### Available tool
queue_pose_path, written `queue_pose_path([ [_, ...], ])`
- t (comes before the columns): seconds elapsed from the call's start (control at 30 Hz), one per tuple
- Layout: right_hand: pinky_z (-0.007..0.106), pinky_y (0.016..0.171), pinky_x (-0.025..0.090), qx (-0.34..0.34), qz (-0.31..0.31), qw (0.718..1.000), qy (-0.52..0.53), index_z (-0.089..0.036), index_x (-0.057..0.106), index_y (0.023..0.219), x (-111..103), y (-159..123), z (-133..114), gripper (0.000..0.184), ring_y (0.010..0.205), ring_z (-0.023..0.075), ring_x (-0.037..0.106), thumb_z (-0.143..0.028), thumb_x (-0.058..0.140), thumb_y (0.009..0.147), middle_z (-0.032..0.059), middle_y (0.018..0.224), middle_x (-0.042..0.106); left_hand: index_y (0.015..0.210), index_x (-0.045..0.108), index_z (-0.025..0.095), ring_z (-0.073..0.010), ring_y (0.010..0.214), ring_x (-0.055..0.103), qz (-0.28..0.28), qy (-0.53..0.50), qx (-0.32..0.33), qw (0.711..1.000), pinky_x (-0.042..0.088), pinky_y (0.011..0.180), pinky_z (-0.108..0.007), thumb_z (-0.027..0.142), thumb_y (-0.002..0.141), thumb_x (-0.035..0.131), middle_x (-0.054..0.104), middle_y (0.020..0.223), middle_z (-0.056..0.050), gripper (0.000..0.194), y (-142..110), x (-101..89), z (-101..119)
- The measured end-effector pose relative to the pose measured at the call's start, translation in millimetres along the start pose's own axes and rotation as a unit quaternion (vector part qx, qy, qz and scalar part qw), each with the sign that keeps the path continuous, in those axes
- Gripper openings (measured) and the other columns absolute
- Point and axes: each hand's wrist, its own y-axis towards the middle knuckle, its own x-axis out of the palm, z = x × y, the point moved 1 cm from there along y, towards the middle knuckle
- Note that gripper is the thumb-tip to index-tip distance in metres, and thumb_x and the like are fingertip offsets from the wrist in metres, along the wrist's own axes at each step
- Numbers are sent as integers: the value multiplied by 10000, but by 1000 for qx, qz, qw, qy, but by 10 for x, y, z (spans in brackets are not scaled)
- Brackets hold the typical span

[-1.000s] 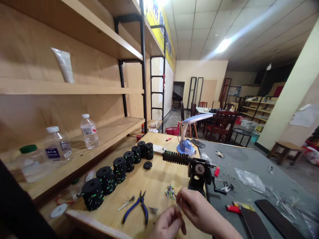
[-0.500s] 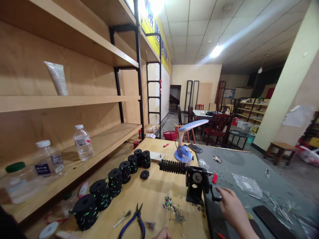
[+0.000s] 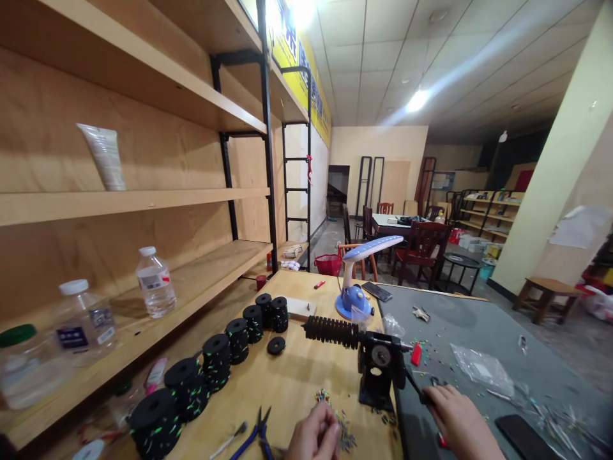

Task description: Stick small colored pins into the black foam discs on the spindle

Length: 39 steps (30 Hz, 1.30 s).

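Note:
My right hand (image 3: 457,415) is closed around the crank handle (image 3: 417,385) of a black hand-cranked winder (image 3: 378,377). On the winder's shaft sits a row of black discs (image 3: 331,331), pressed side by side like a ribbed roll. My left hand (image 3: 315,434) is low in the view, fingertips pinched together over a heap of small coloured pieces (image 3: 322,396) and grey bits (image 3: 347,437). Whatever those fingers hold, if anything, is too small to make out. Blue-handled pliers (image 3: 258,434) and a small brush (image 3: 230,439) lie left of it.
Black spools with green flecks (image 3: 156,421) stand in a row along the table's left side, a loose black disc (image 3: 276,345) beside them. A blue desk lamp (image 3: 353,300) rises behind the winder. Plastic bags (image 3: 481,369) and a dark phone-like slab (image 3: 524,437) lie on the grey mat.
My left hand has come up from the bottom edge to the coloured pieces, fingers pinched. The crank handle and my right hand have swung lower. The view has shifted slightly.

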Motion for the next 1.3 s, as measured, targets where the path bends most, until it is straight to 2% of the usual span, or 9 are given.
queue_pose_path([
  [0.17, 359, 745, 496, -10, 55, 998, 26, -228, 694, 969, -167, 159, 104, 243, 874, 271, 649, -195, 493, 836, 100, 905, 732, 728, 485, 199, -135, 483, 475, 9, 40, 46, 998, 346, 492, -232, 495, 829, 537, 493, 512, 33, 318, 330, 24, 176],
  [0.3, 362, 762, 520, -21, 86, 996, 32, -212, 696, 981, -224, 324, 164, 236, 878, 262, 658, -208, 509, 838, 92, 920, 742, 728, 473, 201, -130, 502, 445, 24, 126, 82, 988, 312, 486, -224, 392, 880, 469, 465, 547, 36, 244, 511, 1, 231],
  [0.47, 360, 736, 550, -24, 102, 994, 20, -210, 706, 984, -240, 485, 217, 244, 860, 257, 679, -213, 518, 827, 80, 906, 755, 723, 449, 210, -129, 517, 416, 58, 228, 127, 964, 267, 486, -226, 269, 893, 408, 439, 574, 36, 184, 688, -23, 317],
  [0.6, 371, 734, 557, -13, 97, 995, 13, -213, 712, 994, -188, 586, 268, 253, 864, 261, 688, -223, 518, 831, 82, 931, 759, 732, 466, 214, -134, 506, 433, 90, 250, 126, 956, 273, 488, -228, 259, 888, 408, 452, 564, 33, 172, 816, -13, 375],
  [0.73, 374, 772, 553, -6, 84, 996, 19, -205, 705, 1027, -103, 646, 320, 272, 898, 259, 687, -235, 509, 841, 88, 982, 753, 747, 500, 213, -148, 511, 481, 105, 215, 110, 965, 307, 486, -227, 307, 885, 431, 494, 556, 21, 181, 909, 41, 367],
  [0.87, 371, 787, 548, -2, 72, 997, 20, -202, 705, 1029, -62, 662, 350, 281, 915, 255, 686, -227, 498, 841, 89, 999, 749, 760, 492, 204, -147, 499, 510, 100, 96, 60, 989, 364, 468, -221, 377, 871, 459, 522, 564, 17, 208, 946, 103, 277],
  [0.97, 369, 783, 547, 2, 66, 998, 20, -220, 704, 1029, -75, 671, 347, 277, 920, 256, 688, -236, 502, 840, 78, 999, 751, 775, 494, 194, -144, 512, 530, 105, 16, 41, 993, 409, 489, -227, 404, 850, 499, 545, 588, 12, 222, 937, 127, 198],
  [1.3, 372, 793, 534, 24, 24, 999, 25, -221, 702, 1037, -103, 782, 307, 297, 960, 268, 679, -206, 493, 827, 84, 1036, 744, 818, 554, 170, -159, 622, 602, 115, -35, 52, 991, 471, 612, -253, 371, 812, 596, 623, 655, -23, 205, 920, 118, 137],
])
